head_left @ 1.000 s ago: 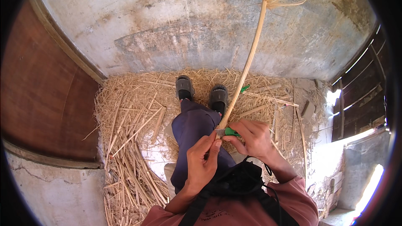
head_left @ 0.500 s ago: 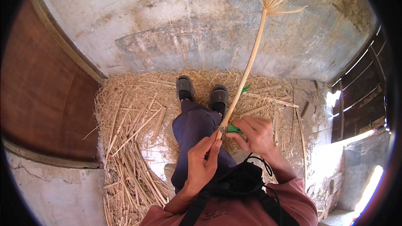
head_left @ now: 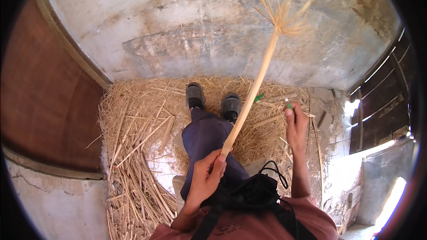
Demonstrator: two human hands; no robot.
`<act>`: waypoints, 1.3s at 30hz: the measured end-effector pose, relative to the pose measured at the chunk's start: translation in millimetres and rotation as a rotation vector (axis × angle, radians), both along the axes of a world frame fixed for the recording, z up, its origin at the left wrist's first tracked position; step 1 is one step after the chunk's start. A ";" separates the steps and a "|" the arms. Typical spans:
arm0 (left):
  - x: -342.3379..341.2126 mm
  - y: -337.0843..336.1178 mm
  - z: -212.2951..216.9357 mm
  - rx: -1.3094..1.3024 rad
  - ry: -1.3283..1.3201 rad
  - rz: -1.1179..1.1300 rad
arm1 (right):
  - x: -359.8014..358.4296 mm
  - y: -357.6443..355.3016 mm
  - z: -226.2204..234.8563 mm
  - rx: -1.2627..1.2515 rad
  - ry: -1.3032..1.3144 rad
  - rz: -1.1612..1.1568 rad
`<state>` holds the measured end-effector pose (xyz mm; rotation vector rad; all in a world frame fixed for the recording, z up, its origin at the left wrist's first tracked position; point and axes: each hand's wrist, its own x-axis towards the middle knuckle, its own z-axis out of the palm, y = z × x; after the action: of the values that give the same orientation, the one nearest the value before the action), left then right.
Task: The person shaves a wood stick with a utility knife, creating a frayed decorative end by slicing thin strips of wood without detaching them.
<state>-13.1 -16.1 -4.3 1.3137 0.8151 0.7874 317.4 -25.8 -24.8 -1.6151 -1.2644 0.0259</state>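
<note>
A long pale stick [head_left: 254, 92], its far end split into thin strands that fan out, slants up and away in front of me. My left hand [head_left: 205, 175] is closed round its near end, thumb on top. Off to the right, apart from the stick, my right hand [head_left: 296, 129] is raised and closed on a small green-handled tool [head_left: 289, 105]. A pale, bright tip shows at the tool's end; most of its handle is hidden in my fingers, and I cannot make out its exact kind.
Straw and shavings [head_left: 147, 89] litter the floor around my sandalled feet [head_left: 195, 95]. Split sticks [head_left: 144, 186] lie heaped at the left. A small green object [head_left: 259, 97] rests beyond the stick. Ahead stands a stained wall [head_left: 200, 31]; dark wooden slats [head_left: 382, 102] are at the right.
My right hand has come off the stick and moved right and up with the green-handled tool. The stick's splayed end has shifted lower and slightly left; my left hand still grips the near end.
</note>
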 end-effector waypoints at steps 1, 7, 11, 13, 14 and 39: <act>0.2 3.5 -0.1 -0.052 -0.037 -0.036 | -16.2 -3.0 7.4 0.014 0.015 0.058; 10.9 6.5 16.7 -0.145 -0.117 -0.090 | -64.8 -3.4 37.4 -0.098 0.428 0.369; 15.9 8.3 11.6 -0.065 -0.077 -0.112 | -77.3 7.7 55.3 -0.147 0.648 0.482; 17.8 10.6 3.4 0.032 -0.009 -0.109 | -84.7 14.6 59.2 -0.131 0.641 0.458; 18.8 10.6 3.7 0.040 -0.004 -0.101 | -86.4 16.5 60.4 -0.124 0.638 0.447; 36.8 19.1 25.0 0.358 0.097 0.089 | -88.3 -12.7 40.3 -0.009 -0.452 0.452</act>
<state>23.7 3.1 20.8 1.6515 0.8391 0.9787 229.1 -38.5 15.5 -1.3513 -1.9633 -0.0563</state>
